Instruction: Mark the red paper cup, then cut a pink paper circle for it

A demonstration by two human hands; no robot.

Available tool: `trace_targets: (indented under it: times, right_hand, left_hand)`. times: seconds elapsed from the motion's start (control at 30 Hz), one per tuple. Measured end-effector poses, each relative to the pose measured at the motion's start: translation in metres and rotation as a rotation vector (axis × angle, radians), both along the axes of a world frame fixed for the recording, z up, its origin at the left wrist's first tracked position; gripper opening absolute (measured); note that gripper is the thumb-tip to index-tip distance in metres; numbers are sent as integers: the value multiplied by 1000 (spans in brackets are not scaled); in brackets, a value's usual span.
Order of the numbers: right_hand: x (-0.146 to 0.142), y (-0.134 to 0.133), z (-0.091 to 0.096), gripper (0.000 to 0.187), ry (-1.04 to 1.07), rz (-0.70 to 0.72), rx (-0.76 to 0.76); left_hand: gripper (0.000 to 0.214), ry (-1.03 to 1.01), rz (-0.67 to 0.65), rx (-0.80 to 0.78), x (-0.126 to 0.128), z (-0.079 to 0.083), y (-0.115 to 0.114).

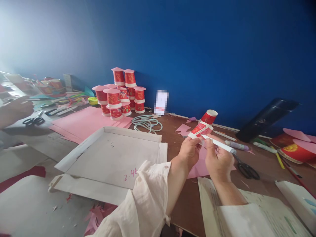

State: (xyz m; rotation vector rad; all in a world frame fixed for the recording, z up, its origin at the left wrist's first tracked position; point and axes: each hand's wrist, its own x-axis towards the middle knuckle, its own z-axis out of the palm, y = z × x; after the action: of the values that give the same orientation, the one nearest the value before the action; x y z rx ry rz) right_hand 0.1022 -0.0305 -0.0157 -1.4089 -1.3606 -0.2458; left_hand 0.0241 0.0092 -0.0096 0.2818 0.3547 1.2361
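My left hand is closed around a red and white paper cup, which it holds tilted above the table. A white marker is gripped in my right hand, its tip at the cup's side; whether it touches cannot be made out. Just behind the held cup is a second red paper cup, partly hidden. Pink paper lies under my hands. Black-handled scissors rest to the right of my right hand, their blades partly hidden.
Stacked red cups with pink paper tops stand by the blue wall. Nearby are a coiled cable, pink sheets, an open white box lid and a black bottle. Another person's hand is at far left, near scissors.
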Motion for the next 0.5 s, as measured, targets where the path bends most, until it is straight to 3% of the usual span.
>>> trace_targets:
  times: [0.3,0.5]
  right_hand:
    - [1,1,-2,42,24,8,-3]
    - [2,-1,3,47,74,-68,67]
  left_hand:
    - [23,6,14,-12,0,2,0]
    - [21,-12,-23,-28,-2,2,0]
